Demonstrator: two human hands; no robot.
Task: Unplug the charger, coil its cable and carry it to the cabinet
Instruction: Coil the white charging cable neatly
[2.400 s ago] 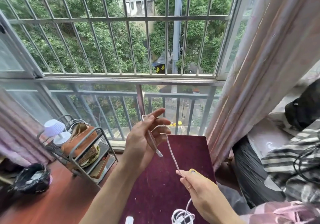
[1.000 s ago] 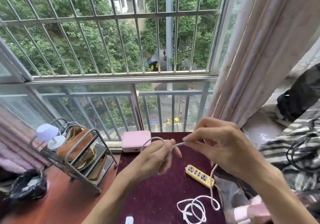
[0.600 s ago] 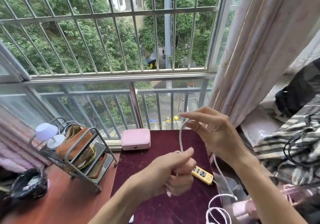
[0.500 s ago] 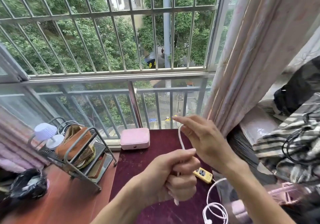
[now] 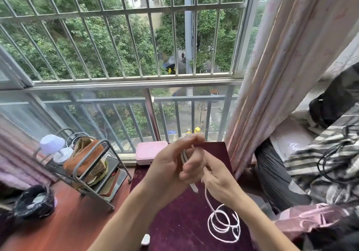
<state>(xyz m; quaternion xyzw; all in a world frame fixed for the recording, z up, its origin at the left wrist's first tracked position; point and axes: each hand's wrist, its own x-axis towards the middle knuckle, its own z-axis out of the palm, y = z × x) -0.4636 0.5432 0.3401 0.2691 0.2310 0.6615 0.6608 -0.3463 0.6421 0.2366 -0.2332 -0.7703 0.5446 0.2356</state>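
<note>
Nearest us, the loose part of the cable (image 5: 223,226) lies in slack loops on the maroon table (image 5: 174,221). From there it rises to our right hand (image 5: 219,181), which has dropped from above to meet our left hand (image 5: 169,167). Both curl round the cable; doubled strands show in the left fist, and the connector tip (image 5: 194,188) pokes out below. The yellow strip seen before is now hidden behind our hands. Further off, the wire rack (image 5: 97,200) holds a brown pouch (image 5: 83,159) and books (image 5: 111,182), and a pink box (image 5: 149,150) sits at the table's far edge.

Barred window (image 5: 136,83) onto green trees; pink curtain (image 5: 281,66) right; metal rack (image 5: 87,157) on reddish wood (image 5: 73,221).
</note>
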